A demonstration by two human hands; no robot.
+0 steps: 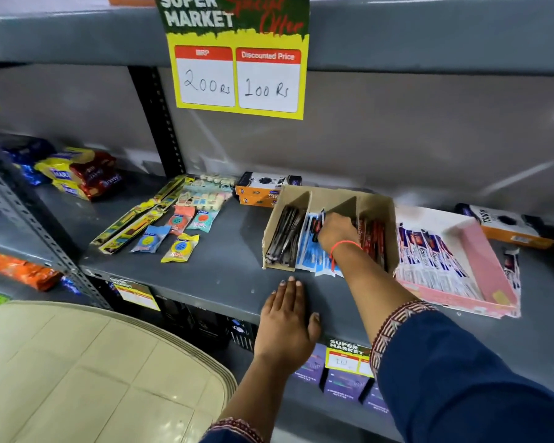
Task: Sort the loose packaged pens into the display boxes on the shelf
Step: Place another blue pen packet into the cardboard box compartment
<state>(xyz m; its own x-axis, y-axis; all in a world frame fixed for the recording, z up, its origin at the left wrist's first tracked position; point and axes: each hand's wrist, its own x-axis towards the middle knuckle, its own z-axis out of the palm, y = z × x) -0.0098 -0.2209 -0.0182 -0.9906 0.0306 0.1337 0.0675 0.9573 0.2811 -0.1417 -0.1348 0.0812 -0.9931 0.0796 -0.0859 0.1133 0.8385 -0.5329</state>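
A brown cardboard display box (301,191) with dividers stands on the grey shelf (211,276). Its left slot holds black pen packs (283,235), its middle slot blue pen packs (311,251), its right slot red pen packs (373,238). My right hand (336,231) reaches into the middle slot with fingers closed on a pen pack among the blue ones. My left hand (288,321) lies flat on the shelf's front edge, fingers spread, holding nothing. To the right, a pink tray (486,260) holds several white and purple pen packs (429,254).
Orange and black boxes (259,188) sit behind the display box, another (506,227) at far right. Loose stationery packets (173,225) lie to the left, snack packs (77,174) farther left. A yellow price sign (240,78) hangs above. Purple boxes (343,382) fill the shelf below.
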